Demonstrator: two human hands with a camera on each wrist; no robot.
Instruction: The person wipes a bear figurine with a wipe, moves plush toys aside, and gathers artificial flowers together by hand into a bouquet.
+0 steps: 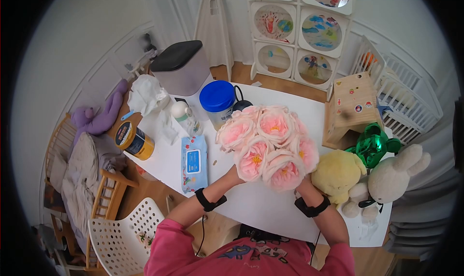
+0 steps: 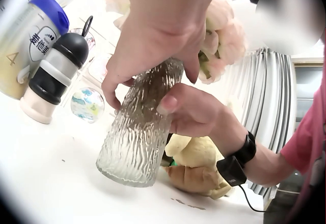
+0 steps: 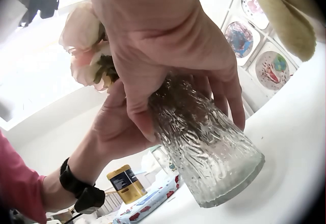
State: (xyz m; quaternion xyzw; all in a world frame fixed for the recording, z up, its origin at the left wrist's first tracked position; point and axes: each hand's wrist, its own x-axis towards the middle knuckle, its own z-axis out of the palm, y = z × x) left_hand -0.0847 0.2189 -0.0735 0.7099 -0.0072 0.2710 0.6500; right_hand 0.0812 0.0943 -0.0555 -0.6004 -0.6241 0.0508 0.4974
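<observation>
Both hands hold a ribbed clear glass vase (image 2: 133,145) with a bunch of pink flowers (image 1: 270,148) standing in it. In the left wrist view the left hand (image 2: 158,43) curls round the vase's neck from above. The right hand (image 2: 196,109) grips its side just below, thumb on the glass. The right wrist view shows the right hand (image 3: 170,51) with its fingers round the neck and the left hand (image 3: 119,124) behind. The vase's base is close over the white table (image 1: 251,210). From the head, the blooms hide the vase and most of both hands.
Left of the flowers lie a wipes pack (image 1: 194,162), a yellow tub (image 1: 135,140) and a pump bottle (image 1: 186,116). Behind stands a blue-lidded can (image 1: 217,99) beside a black-topped container (image 2: 56,71). Soft toys (image 1: 338,174) and a wooden box (image 1: 355,102) sit on the right.
</observation>
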